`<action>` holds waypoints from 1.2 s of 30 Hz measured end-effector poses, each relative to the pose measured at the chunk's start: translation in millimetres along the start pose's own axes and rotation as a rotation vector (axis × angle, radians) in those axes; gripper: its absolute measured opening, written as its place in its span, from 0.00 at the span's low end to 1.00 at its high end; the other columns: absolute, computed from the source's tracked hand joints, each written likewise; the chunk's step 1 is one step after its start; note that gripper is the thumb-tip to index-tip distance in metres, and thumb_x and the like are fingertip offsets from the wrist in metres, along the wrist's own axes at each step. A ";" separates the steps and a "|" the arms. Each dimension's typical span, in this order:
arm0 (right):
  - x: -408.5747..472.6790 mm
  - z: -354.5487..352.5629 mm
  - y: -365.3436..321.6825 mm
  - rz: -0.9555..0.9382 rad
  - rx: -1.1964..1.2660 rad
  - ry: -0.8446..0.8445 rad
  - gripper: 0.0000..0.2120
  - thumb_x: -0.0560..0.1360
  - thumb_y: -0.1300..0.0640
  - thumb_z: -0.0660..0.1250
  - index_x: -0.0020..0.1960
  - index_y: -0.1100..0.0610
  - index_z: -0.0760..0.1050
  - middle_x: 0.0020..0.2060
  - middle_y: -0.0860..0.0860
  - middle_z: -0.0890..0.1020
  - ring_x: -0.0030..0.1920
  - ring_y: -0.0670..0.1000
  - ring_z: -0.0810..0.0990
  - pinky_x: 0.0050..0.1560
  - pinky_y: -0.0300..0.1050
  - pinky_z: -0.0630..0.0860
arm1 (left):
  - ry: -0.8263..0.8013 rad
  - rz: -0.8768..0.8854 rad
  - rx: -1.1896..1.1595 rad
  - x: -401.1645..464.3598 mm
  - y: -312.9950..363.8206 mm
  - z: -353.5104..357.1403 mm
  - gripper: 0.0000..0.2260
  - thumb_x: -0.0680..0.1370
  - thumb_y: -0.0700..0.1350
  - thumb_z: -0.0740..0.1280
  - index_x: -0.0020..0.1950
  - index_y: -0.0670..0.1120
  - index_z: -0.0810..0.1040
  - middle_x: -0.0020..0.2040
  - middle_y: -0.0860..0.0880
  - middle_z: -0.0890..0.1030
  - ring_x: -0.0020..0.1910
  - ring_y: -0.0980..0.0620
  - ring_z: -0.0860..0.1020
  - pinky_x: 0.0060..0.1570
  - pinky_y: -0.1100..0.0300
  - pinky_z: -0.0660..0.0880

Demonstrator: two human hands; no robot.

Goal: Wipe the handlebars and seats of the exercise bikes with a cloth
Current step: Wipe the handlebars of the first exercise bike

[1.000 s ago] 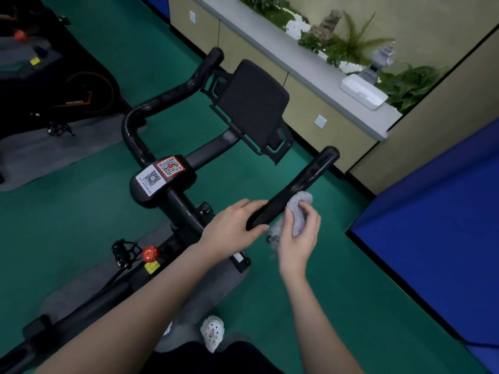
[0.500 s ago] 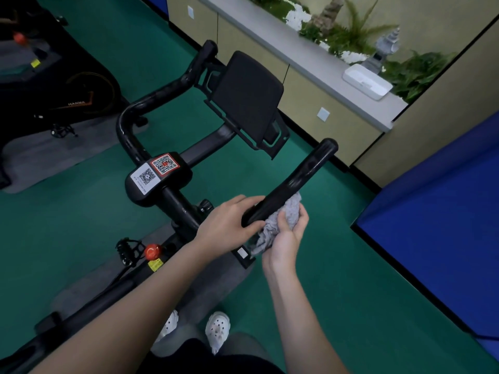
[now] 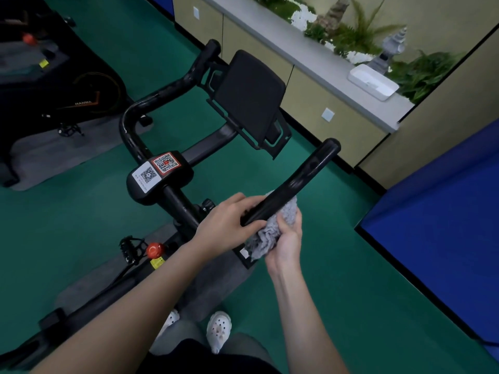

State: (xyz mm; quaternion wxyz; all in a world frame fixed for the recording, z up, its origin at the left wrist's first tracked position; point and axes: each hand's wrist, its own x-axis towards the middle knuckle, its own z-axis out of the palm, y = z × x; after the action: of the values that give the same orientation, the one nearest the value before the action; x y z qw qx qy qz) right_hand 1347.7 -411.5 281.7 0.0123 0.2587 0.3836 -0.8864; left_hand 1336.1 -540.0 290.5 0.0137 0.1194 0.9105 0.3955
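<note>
- While the left hand curls over the near end of the glossy black tubular handlebar, it grips the bar.
- The right hand clutches a crumpled grey fuzzy cloth pressed under that bar.

- A gym or fitness room was indicated by an exercise bike stood directly under the hands.
- A second bike on a grey mat was seen far to their left.
- Green sports flooring and a blue padded mat were laid to their right.
</note>
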 end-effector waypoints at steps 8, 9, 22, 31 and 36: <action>5.8 6.4 2.1 -0.135 -0.042 0.060 0.20 0.80 0.70 0.56 0.69 0.56 0.68 0.54 0.55 0.81 0.46 0.51 0.83 0.44 0.45 0.82 | -0.027 -0.021 -0.054 1.8 1.3 -1.6 0.22 0.74 0.53 0.68 0.68 0.59 0.70 0.50 0.56 0.74 0.46 0.56 0.76 0.51 0.55 0.75; 3.4 3.6 6.3 -0.130 -0.044 0.056 0.21 0.80 0.70 0.56 0.69 0.56 0.68 0.55 0.56 0.81 0.48 0.52 0.83 0.46 0.46 0.81 | -0.035 -0.020 -0.055 1.6 1.2 -1.4 0.22 0.75 0.53 0.68 0.69 0.59 0.70 0.50 0.56 0.74 0.47 0.55 0.76 0.51 0.55 0.75; 15.0 31.8 0.7 -0.541 -0.292 0.308 0.11 0.79 0.61 0.64 0.61 0.55 0.72 0.56 0.57 0.78 0.53 0.51 0.78 0.63 0.58 0.73 | -0.075 -0.012 -0.051 2.6 1.3 -3.1 0.25 0.76 0.53 0.66 0.73 0.59 0.64 0.49 0.52 0.74 0.47 0.51 0.76 0.49 0.53 0.75; 24.4 44.7 -16.6 -0.830 -0.631 0.463 0.12 0.78 0.65 0.64 0.60 0.63 0.77 0.61 0.57 0.72 0.60 0.46 0.72 0.60 0.23 0.64 | -0.082 0.006 -0.070 4.2 -1.7 -1.9 0.24 0.77 0.54 0.65 0.72 0.54 0.66 0.55 0.50 0.75 0.49 0.48 0.77 0.50 0.53 0.75; 39.5 42.2 -28.9 -0.936 -0.745 0.439 0.13 0.77 0.63 0.66 0.61 0.61 0.77 0.58 0.50 0.69 0.61 0.43 0.71 0.62 0.27 0.64 | -0.079 0.003 -0.065 4.2 -1.2 -2.1 0.24 0.77 0.55 0.65 0.72 0.55 0.66 0.53 0.51 0.75 0.47 0.49 0.78 0.47 0.53 0.76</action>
State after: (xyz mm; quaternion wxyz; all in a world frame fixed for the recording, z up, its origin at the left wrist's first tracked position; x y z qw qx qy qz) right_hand 1288.2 -413.0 306.8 -0.3660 0.2177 0.7323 -0.5314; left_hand 1331.5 -541.3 291.5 0.0528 0.1359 0.8958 0.4199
